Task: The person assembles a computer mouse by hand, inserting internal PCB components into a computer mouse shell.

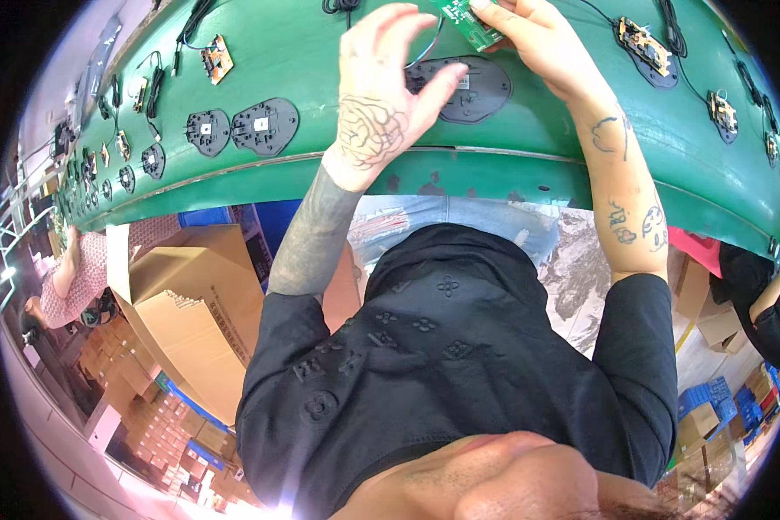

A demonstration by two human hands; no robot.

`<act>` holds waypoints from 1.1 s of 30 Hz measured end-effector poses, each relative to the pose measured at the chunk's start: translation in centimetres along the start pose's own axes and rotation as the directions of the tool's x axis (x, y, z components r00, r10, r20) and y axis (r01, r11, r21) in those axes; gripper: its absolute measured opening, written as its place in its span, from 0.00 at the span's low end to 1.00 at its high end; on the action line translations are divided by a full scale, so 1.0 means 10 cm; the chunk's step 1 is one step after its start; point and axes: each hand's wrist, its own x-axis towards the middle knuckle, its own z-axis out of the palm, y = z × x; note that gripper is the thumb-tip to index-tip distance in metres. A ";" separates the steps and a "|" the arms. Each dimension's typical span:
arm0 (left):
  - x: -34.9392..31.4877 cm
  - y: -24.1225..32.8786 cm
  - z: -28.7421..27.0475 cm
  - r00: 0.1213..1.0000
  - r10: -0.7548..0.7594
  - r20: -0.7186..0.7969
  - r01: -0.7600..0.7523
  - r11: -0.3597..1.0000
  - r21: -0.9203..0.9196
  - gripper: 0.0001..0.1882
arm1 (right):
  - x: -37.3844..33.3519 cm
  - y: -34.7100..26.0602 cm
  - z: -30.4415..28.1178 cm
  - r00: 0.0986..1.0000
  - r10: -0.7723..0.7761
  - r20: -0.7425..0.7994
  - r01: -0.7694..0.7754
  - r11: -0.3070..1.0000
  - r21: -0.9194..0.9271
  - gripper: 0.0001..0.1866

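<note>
My right hand (pixel 542 39) grips a green circuit board (pixel 470 28) at the top edge of the head view, with the thumb on its face. A thin wire (pixel 431 45) runs down from beside the board. To the left, my left hand (pixel 380 100) is held above the green work surface (pixel 321 100), its fingers curved and its thumb spread wide, with nothing seen in it. Below the board and partly behind my left thumb lies a black plastic base (pixel 487 94), shaped like the bottom shell of a computer mouse.
Two more black bases (pixel 264 126) lie to the left, with a tan circuit board (pixel 217 59) beyond them. A base with a board on it (pixel 644 49) and coiled black cables lie right. Under the belt's edge stands a cardboard box (pixel 195 303). Another person's pink sleeve (pixel 82 269) shows left.
</note>
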 end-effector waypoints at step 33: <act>-0.03 -0.40 -0.14 0.944 0.055 0.325 -0.010 0.990 -0.139 0.11 | -0.13 -0.28 0.16 0.967 -0.223 -0.125 0.030 0.585 -0.810 0.14</act>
